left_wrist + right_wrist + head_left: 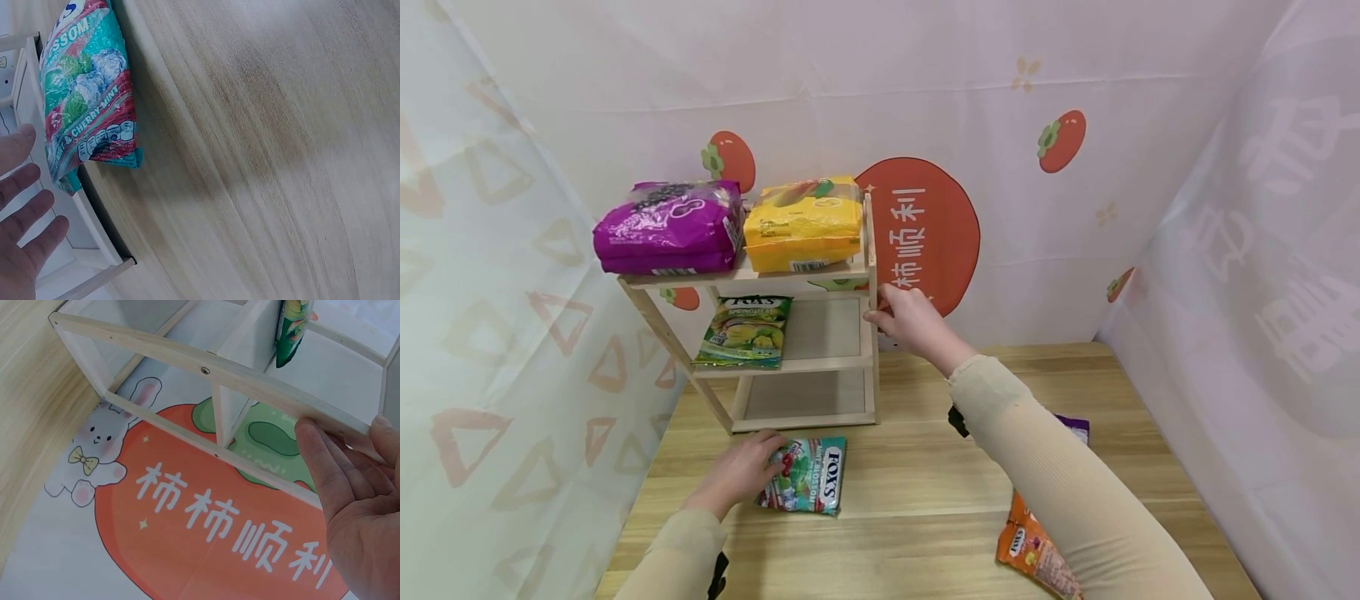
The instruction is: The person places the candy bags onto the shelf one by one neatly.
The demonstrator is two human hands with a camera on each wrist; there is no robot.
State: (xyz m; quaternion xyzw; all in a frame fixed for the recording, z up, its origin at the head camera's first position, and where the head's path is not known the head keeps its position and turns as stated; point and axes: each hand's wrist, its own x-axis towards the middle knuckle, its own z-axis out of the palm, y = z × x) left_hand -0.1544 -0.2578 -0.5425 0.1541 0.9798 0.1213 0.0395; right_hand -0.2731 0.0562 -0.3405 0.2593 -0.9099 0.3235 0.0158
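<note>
A small wooden shelf rack (827, 364) stands against the back wall. My right hand (917, 325) grips its right front upright, with the thumb on one side and the fingers on the other; the right wrist view shows this grip on the post (156, 351). On the table before the rack lies a teal Fox's candy bag (808, 475). My left hand (741, 471) is at the bag's left end, overlapping it in the head view. Seen from the left wrist, the fingers (28, 209) are spread and loosely extended beside the bag (94, 94).
Purple (673, 229) and yellow (805, 223) bags sit on the top shelf. A green Fox's bag (747, 332) leans on the middle shelf. An orange Fox's bag (1033, 550) and a purple bag (1075, 427) lie on the table, partly behind my right sleeve. Printed cloth surrounds the table.
</note>
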